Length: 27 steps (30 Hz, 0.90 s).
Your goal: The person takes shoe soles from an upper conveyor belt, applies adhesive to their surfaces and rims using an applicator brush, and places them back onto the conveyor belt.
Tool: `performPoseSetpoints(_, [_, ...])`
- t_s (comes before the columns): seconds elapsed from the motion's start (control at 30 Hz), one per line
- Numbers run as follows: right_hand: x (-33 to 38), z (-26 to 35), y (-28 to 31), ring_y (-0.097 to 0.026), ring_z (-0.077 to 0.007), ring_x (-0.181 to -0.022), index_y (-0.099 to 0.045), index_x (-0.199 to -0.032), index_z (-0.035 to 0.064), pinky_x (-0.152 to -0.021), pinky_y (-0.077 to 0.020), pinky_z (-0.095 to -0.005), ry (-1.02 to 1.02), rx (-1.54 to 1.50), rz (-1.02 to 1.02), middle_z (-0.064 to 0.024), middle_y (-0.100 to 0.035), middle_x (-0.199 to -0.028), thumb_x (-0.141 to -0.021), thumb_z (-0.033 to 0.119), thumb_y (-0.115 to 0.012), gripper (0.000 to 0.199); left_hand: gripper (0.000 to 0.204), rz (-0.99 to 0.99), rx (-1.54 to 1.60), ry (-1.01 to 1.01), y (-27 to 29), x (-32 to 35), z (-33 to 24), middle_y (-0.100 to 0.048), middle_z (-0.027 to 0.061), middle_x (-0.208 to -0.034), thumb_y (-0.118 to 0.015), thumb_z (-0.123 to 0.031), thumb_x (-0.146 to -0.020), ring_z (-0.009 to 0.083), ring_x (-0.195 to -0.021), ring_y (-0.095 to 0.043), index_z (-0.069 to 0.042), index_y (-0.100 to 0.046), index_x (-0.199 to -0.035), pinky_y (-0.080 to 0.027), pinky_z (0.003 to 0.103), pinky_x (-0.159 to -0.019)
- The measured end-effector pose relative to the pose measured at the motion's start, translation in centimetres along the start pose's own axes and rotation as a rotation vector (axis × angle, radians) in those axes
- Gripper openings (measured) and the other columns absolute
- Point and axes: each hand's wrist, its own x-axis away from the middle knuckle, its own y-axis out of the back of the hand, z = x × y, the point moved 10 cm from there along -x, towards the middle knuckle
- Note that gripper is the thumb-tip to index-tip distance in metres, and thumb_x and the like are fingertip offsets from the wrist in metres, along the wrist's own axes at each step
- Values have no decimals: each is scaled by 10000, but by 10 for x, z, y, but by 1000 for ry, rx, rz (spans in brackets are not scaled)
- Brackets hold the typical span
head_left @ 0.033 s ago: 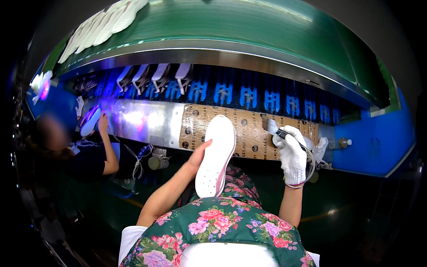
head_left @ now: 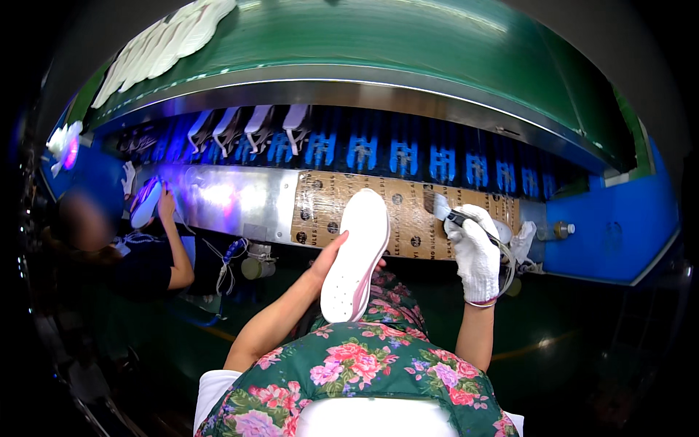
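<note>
My bare left hand point(head_left: 328, 261) is wrapped round a white shoe sole point(head_left: 360, 247) with a pink strip along its right side and small holes near its lower end. The thumb lies on the left edge, and fingertips show at the right edge. The sole is held up in front of the cardboard point(head_left: 320, 200), its flat face toward me. My right hand, in a white knit glove point(head_left: 477, 255), grips a flat brush point(head_left: 455, 217). The pale bristles point up and left over the cardboard, a hand's width or so from the sole.
Behind the ledge runs a row of blue holders point(head_left: 362, 151), several bearing pale shoe parts point(head_left: 256, 127). White soles point(head_left: 164, 47) lie on the green belt point(head_left: 408, 44) above. A bottle point(head_left: 562, 230) stands at right. A co-worker point(head_left: 149, 251) holds a sole point(head_left: 146, 204) at left.
The sole has turned slightly in my left hand, and fingertips now show past its right edge. The brush has shifted a little to the left.
</note>
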Motion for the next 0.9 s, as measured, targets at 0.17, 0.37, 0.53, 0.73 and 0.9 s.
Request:
performPoseSetpoints(0.17, [15,11,-16,-671,-197,-955,-614,-1150,-25,-770,-558,-290,48,59,-10,-135,-680,-1102,-872,-8,-645,280,865,65,42,209,-27,-21,40,-614,310,-1195,-190,-696,-984,468,-1058,-638,-4,-409,-1455,-513,529,-955])
performPoseSetpoints(0.37, [21,27,-38,-679,-182,-895,-642,-1129,-44,-742,-562,-291,167,151,25,-139,-702,-1048,-845,-44,-683,287,1025,188,180,167,-77,-46,33,-618,241,-1211,-153,-837,-884,483,-1189,-564,-31,-426,-1454,-470,542,-1017])
performPoseSetpoints(0.53, [23,38,-51,-679,-186,-928,-658,-1076,-44,-789,-553,-291,258,380,47,-146,-696,-1061,-817,-29,-696,262,1062,301,195,114,-111,-40,23,-618,235,-1222,-134,-860,-863,475,-1172,-580,-25,-422,-1453,-472,534,-1022])
performPoseSetpoints(0.73, [28,53,-82,-689,-157,-890,-692,-1047,-40,-793,-557,-277,472,579,100,-113,-714,-989,-816,-29,-727,234,1070,302,135,-5,-114,-24,6,-602,234,-1268,-134,-866,-856,436,-1168,-598,-29,-391,-1472,-478,532,-1019])
performPoseSetpoints(0.9, [26,51,-93,-687,-146,-874,-695,-1050,-42,-780,-555,-271,472,639,111,-104,-713,-973,-808,-20,-740,248,1062,250,121,-42,-116,-17,-1,-581,219,-1308,-137,-864,-857,423,-1179,-595,-43,-353,-1495,-470,529,-1033])
